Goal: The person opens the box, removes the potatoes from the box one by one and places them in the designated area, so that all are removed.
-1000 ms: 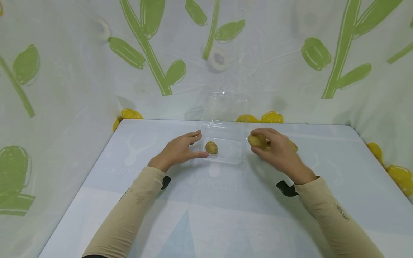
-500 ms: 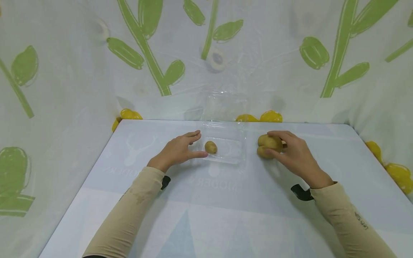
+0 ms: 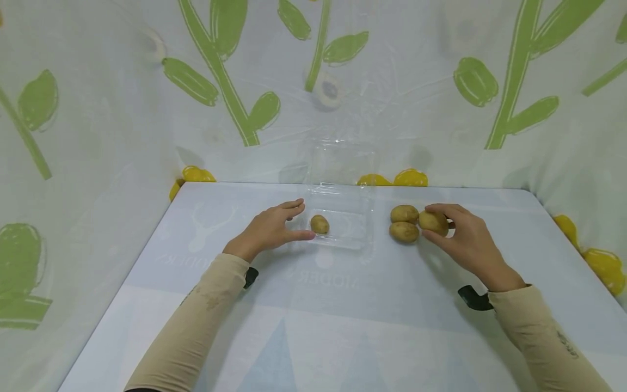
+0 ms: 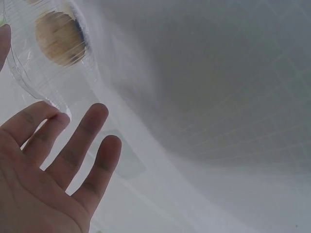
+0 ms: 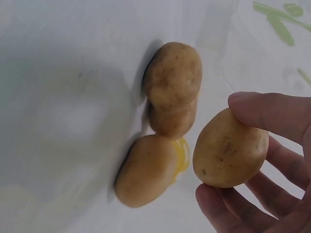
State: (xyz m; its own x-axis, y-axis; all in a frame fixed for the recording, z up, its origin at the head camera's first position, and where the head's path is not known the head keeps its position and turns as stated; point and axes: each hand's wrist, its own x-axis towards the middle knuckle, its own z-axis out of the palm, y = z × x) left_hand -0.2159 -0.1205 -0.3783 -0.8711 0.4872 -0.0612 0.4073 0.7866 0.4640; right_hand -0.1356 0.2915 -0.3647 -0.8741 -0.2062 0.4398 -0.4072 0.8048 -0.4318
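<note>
In the head view, my right hand (image 3: 465, 239) pinches a potato (image 3: 434, 223) between thumb and fingers. Two more potatoes, a rear one (image 3: 404, 213) and a front one (image 3: 404, 232), lie side by side just left of it. The right wrist view shows the gripped potato (image 5: 231, 150) beside several others on the table. My left hand (image 3: 269, 231) rests with spread, relaxed fingers at the left side of a clear plastic container (image 3: 350, 237). One small potato (image 3: 320, 224) sits inside at the left. In the left wrist view, fingertips (image 4: 60, 118) touch the container's rim.
The clear container lid (image 3: 343, 163) stands raised behind its base, close to the back edge of the white table (image 3: 294, 337). A sheet (image 3: 416, 120) printed with green leaves hangs round the back and sides.
My right hand has moved right, away from the container, with a potato in its fingers. The two potatoes left of it have come into full view. My left hand has stayed put.
</note>
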